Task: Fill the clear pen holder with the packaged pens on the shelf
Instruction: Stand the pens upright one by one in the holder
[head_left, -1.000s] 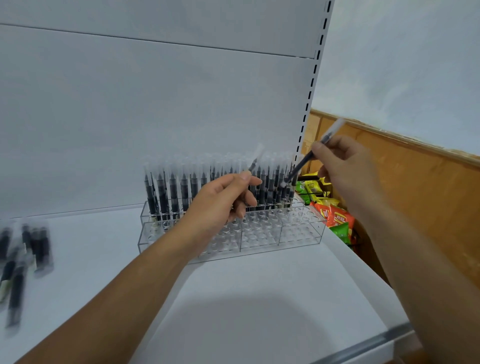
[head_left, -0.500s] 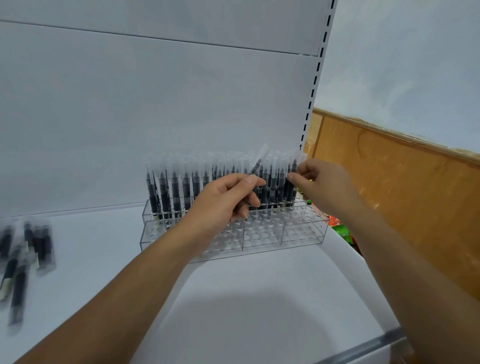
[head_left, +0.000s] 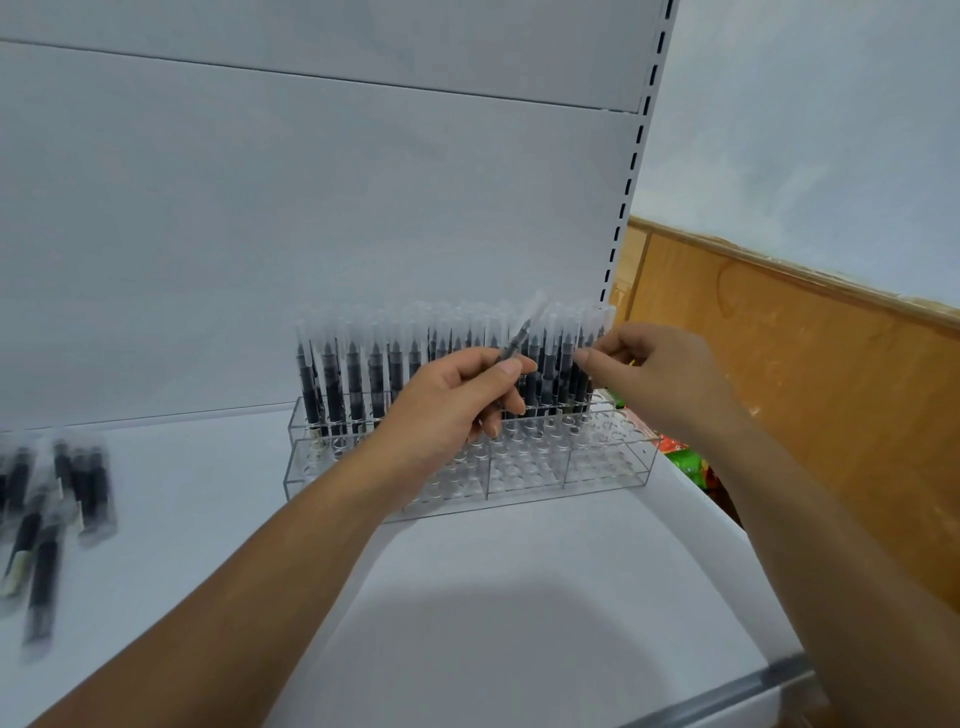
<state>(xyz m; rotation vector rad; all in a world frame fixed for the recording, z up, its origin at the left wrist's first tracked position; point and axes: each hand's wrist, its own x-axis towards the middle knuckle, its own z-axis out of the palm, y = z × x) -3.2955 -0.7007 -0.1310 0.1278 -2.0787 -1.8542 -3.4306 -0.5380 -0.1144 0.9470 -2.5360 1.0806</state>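
Observation:
A clear pen holder (head_left: 608, 467) stands on the white shelf against the back panel. Its back rows hold several black packaged pens (head_left: 353, 379) upright, and its front holes are bare. My left hand (head_left: 447, 410) hovers in front of the holder's middle and grips one packaged pen (head_left: 522, 335), tilted with its top up and to the right. My right hand (head_left: 654, 374) is at the holder's right end. Its thumb and curled fingers pinch the upper part of a pen (head_left: 566, 364) standing in the back row.
Several loose packaged pens (head_left: 52, 509) lie blurred on the shelf at the far left. Colourful snack packets (head_left: 685, 457) sit lower down beyond the shelf's right edge, beside a wooden wall panel (head_left: 805, 374). A metal rail (head_left: 727, 696) runs along the shelf's front edge.
My right hand brought a pen down from above the right end and stood it in the holder's back row. The left hand stayed nearly still with its pen.

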